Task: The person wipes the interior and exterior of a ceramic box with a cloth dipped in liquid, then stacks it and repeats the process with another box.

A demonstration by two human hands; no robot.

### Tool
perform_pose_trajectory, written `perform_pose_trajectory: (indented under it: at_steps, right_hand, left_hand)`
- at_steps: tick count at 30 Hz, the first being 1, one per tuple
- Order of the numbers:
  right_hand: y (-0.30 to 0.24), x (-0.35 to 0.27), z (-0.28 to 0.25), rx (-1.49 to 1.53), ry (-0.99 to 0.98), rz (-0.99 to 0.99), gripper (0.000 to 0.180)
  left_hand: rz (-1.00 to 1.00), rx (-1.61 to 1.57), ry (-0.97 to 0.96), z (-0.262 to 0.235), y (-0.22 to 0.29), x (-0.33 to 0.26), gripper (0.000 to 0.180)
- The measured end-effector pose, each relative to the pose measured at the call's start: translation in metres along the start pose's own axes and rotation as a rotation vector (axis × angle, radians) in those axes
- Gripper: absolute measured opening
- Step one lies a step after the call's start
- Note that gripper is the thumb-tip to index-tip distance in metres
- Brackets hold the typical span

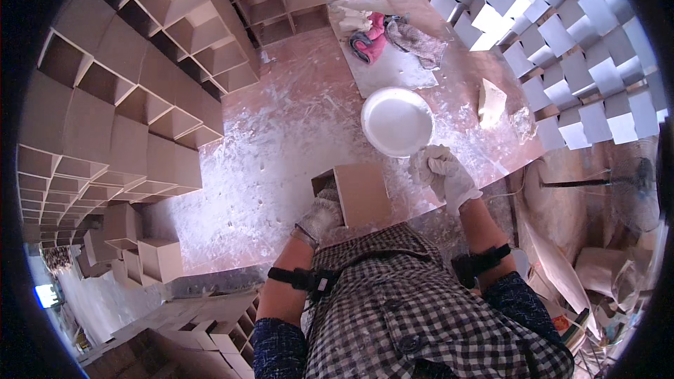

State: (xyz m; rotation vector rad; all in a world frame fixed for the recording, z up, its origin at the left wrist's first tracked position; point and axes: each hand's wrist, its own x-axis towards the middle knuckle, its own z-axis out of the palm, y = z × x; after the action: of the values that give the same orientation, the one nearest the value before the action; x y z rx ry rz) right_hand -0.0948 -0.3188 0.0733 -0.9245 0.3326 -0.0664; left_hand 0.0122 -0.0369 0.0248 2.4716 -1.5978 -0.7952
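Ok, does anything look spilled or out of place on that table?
Yes: uneven white smears cover much of the table, perhaps spilled or dried paste, though I can't be sure. A rumpled pink cloth and grey cloth lie untidily on the sheet at the far side. The box shows no obvious damage.

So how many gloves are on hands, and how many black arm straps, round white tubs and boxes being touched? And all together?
Worn gloves: 2
Black arm straps: 2
Round white tub: 1
Touched cardboard box: 1
Total: 6
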Motion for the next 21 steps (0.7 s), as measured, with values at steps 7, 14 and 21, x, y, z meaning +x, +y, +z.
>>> perform_pose_trajectory:
  at_steps: [7,14,21]
  right_hand:
    - [0.009,-0.024,0.042,-0.569,-0.036,-0.091,0.015]
    - [0.046,-0.027,0.084,-1.552,-0.280,-0.825,0.013]
    - [0.055,-0.018,0.073,-1.624,-0.082,-0.803,0.021]
  left_hand:
    - [0.020,-0.693,0.282,0.032,-0.011,0.005,0.037]
    - [-0.102,-1.002,0.208,0.050,-0.021,0.005,0.045]
    - [0.146,-0.661,0.576,0.048,-0.021,-0.002,0.034]
